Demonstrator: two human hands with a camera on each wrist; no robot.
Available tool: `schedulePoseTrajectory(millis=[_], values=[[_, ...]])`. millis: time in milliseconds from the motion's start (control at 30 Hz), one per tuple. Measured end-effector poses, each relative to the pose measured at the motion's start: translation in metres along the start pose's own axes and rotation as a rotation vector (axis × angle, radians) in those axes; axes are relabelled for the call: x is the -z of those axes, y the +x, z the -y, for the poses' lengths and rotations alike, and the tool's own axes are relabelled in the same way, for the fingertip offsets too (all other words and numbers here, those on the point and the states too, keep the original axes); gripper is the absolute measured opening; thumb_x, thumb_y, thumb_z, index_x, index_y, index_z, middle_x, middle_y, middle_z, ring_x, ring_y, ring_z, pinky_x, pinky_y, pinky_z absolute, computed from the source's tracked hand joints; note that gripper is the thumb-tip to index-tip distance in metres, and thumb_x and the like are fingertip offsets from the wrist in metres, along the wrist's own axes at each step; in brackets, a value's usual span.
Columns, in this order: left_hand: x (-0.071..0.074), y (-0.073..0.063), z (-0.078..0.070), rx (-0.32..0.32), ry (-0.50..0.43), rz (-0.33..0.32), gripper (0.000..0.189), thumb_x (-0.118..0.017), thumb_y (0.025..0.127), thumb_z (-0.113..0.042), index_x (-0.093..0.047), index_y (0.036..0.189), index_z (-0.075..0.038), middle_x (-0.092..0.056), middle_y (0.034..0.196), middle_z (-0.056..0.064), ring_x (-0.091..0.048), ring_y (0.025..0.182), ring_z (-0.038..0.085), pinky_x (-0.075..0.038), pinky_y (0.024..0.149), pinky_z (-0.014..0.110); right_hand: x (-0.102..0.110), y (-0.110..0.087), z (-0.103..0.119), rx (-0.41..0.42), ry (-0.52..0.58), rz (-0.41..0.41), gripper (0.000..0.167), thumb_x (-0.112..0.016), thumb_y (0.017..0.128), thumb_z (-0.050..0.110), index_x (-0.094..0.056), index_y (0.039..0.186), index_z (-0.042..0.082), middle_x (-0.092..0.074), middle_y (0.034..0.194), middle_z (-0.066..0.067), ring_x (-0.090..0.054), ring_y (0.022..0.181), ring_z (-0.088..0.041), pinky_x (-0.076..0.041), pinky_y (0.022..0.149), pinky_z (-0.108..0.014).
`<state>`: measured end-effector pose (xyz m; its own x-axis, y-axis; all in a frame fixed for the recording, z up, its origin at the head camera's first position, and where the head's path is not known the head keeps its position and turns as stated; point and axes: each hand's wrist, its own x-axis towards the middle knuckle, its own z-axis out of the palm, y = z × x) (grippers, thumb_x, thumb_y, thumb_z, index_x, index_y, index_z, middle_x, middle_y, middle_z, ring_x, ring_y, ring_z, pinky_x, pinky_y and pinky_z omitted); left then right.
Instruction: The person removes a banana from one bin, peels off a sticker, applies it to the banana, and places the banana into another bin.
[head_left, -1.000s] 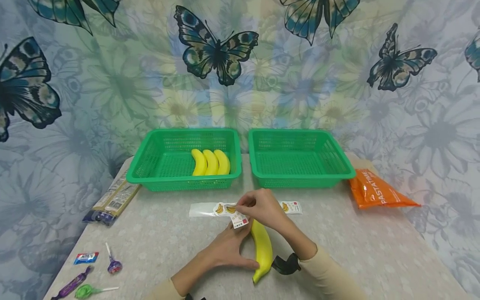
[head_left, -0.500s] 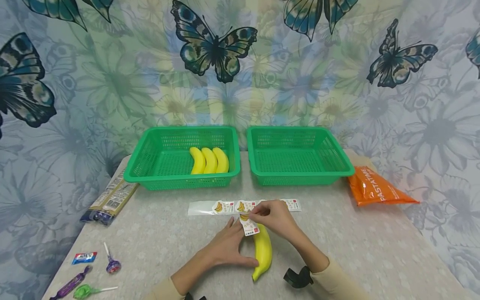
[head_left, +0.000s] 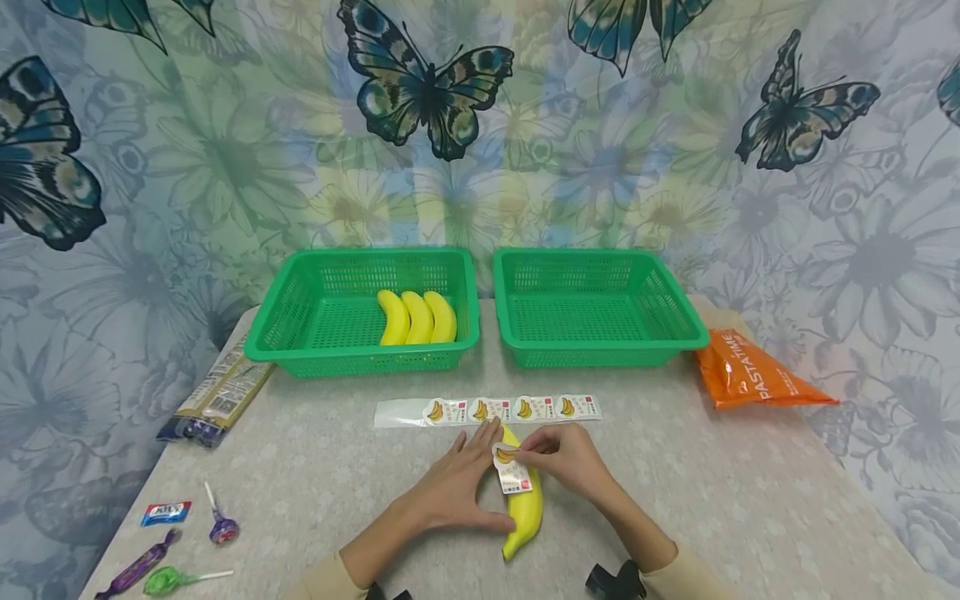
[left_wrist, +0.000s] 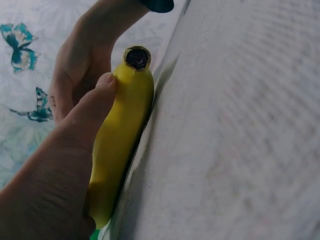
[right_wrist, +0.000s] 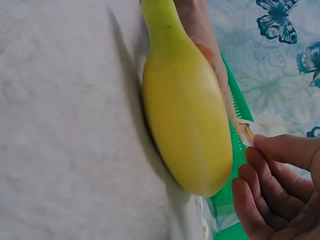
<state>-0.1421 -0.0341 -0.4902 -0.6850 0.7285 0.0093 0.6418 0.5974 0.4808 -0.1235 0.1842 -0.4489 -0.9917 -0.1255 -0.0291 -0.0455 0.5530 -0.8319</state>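
A yellow banana (head_left: 526, 515) lies on the table in front of the person, its near end pointing down in the head view. The left hand (head_left: 455, 485) holds it along its left side, thumb near the close end and fingers by the far end; the thumb (left_wrist: 102, 92) shows against the peel in the left wrist view. The right hand (head_left: 568, 460) pinches the top right edge of a white label sticker (head_left: 514, 478) with a banana picture. In the head view the sticker overlaps the upper part of the banana. Its edge also shows at the right fingertips (right_wrist: 257, 140).
Behind the hands lies a backing strip (head_left: 397, 414) with several stickers. A green basket (head_left: 360, 364) with three bananas stands back left, another green basket (head_left: 600, 357) back right. An orange bag (head_left: 753, 375), a gold packet (head_left: 225, 396) and several candies, including a purple lollipop (head_left: 223, 529), lie at the sides.
The right hand has come from the strip toward the person and to the right, bringing the sticker down over the banana. The left hand has stayed at the banana.
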Motion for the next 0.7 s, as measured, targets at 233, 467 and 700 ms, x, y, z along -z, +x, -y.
schedulePoseTrajectory(millis=[233,467,700], values=[[-0.0005,0.0009,0.0008,-0.001,0.009,0.005,0.122,-0.06,0.072,-0.08,-0.01,0.158,-0.01,-0.005,0.166,0.008,-0.006,0.154,0.021,-0.014,0.123,0.052,0.0002,0.0001,-0.004,-0.037,0.034,0.018,0.02,-0.08,0.08,0.027,-0.075,0.084,0.008,-0.074,0.078,-0.001,-0.064,0.069,-0.01,-0.051,0.059,-0.02],[-0.0003,0.0017,0.0001,-0.005,0.017,0.003,0.122,-0.057,0.072,-0.082,-0.01,0.158,-0.009,-0.004,0.166,0.009,-0.007,0.153,0.023,-0.014,0.123,0.052,0.003,-0.0002,-0.0051,-0.039,0.028,0.008,0.02,-0.079,0.081,0.027,-0.075,0.085,0.008,-0.074,0.079,-0.001,-0.065,0.07,-0.009,-0.052,0.06,-0.021],[0.0008,0.001,-0.0001,-0.009,0.019,0.002,0.124,-0.06,0.072,-0.081,-0.007,0.158,-0.008,-0.004,0.166,0.009,-0.008,0.153,0.025,-0.015,0.123,0.053,0.0033,-0.0025,-0.0059,-0.059,0.026,0.019,0.019,-0.08,0.08,0.028,-0.076,0.084,0.01,-0.073,0.077,0.001,-0.065,0.068,-0.007,-0.052,0.06,-0.02]])
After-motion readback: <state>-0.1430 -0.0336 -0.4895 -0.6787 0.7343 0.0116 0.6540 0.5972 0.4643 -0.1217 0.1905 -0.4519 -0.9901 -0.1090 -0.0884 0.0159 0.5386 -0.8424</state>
